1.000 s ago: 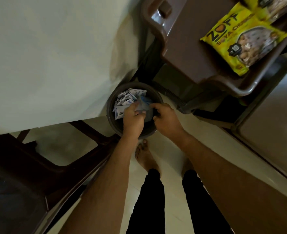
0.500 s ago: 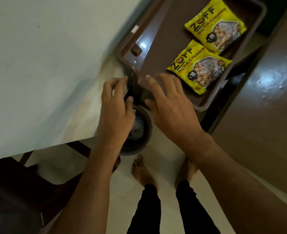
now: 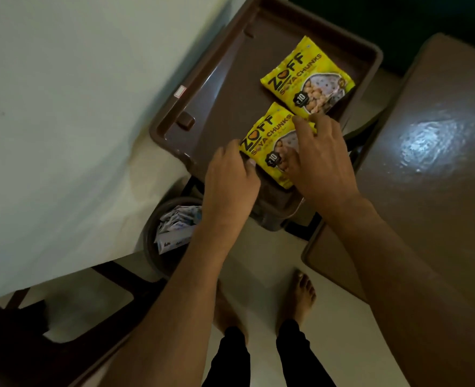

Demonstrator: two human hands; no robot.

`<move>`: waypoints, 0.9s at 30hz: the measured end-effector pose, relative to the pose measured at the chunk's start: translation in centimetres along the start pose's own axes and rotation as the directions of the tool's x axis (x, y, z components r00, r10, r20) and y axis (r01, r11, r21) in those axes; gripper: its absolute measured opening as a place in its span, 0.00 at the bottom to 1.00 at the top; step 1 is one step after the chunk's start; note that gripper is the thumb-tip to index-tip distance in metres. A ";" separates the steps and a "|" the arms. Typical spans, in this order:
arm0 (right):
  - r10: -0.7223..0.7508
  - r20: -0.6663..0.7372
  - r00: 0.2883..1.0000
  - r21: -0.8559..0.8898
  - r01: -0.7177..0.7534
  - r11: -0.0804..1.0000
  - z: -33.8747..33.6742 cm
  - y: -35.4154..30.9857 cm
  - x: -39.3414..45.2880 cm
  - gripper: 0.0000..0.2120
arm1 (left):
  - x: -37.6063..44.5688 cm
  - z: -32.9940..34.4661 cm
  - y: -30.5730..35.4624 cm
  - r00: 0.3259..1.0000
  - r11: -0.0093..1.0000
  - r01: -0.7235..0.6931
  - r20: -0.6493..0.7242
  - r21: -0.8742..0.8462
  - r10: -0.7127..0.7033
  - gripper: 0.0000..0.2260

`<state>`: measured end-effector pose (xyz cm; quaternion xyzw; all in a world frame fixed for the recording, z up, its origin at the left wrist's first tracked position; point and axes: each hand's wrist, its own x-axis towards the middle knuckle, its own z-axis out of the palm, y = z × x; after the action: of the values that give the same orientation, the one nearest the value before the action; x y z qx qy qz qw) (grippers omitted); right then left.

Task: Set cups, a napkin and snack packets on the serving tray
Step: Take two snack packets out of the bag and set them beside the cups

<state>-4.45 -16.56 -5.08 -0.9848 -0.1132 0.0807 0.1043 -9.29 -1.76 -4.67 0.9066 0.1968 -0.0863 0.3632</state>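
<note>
Both hands have risen from the dark round bin (image 3: 158,258) of white sachets to the brown plastic serving tray (image 3: 203,129). The left hand (image 3: 230,180) and right hand (image 3: 320,163), fingers spread, touch the nearer yellow soya-chunks packet (image 3: 270,146), probably to straighten it. A second yellow packet (image 3: 306,79) lies just beyond; no cups or napkin show yet.

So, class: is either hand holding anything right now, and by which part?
Both hands are on the nearer yellow packet, which lies on the tray: left hand at its near-left corner, right hand over its right side. Whether either grips it cannot be told.
</note>
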 end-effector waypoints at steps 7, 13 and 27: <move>0.039 0.061 0.997 -0.045 -0.036 0.998 0.4 1.5 1.7 0.24 | 2.6 2.9 2.5 0.970 0.950 0.238 0.006 -0.204 -0.241 0.24; -0.009 0.054 0.999 -0.023 0.011 1.000 0.0 1.3 2.2 0.17 | 4.6 3.2 1.9 0.988 0.984 0.131 -0.070 -0.123 -0.140 0.32; -0.227 0.234 0.945 -0.031 0.241 0.970 2.3 0.2 4.8 0.27 | 6.0 3.7 -1.8 0.961 0.883 -0.219 0.247 0.415 0.123 0.32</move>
<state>-0.21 -15.12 -8.03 -0.9511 -0.2429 0.1773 0.0700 -4.69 -1.41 -10.28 0.9642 0.0509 -0.1925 0.1748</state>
